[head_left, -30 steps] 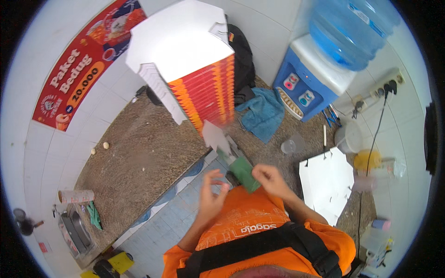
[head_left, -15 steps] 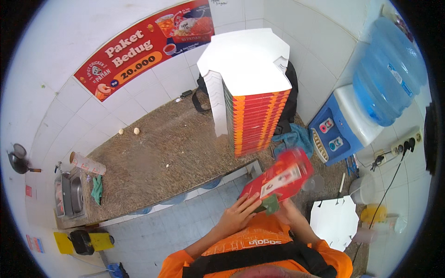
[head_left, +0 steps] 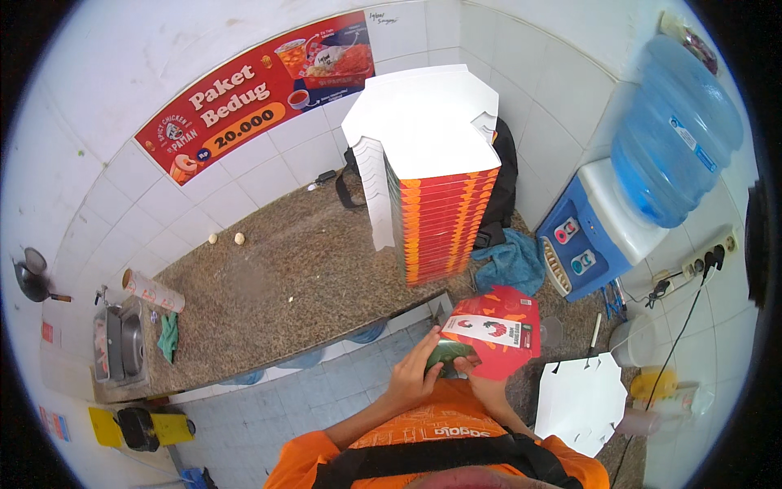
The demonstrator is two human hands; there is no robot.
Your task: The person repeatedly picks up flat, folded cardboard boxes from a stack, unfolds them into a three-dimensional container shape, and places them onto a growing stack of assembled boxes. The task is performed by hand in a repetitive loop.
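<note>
Speckled counter (head_left: 273, 297) bearing the carton stack (head_left: 444, 220), and now left hand (head_left: 414, 377) and right hand (head_left: 487, 389) both grip a red carton (head_left: 498, 330) before the orange shirt (head_left: 456, 411), seemingly from two sides for steadiness!

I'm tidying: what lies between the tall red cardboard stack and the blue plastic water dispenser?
Head view: a crumpled blue cloth and a black fabric bag.

"What's that red carton (head_left: 498, 328) made of?"
"Smooth printed card, from where I'm standing. The table (head_left: 269, 273) looks like speckled stone, the sink (head_left: 133, 344) shiny metal."
"That blue towel (head_left: 515, 262)?"
"Matt cloth. The water bottle (head_left: 669, 134) is glossy plastic."
</note>
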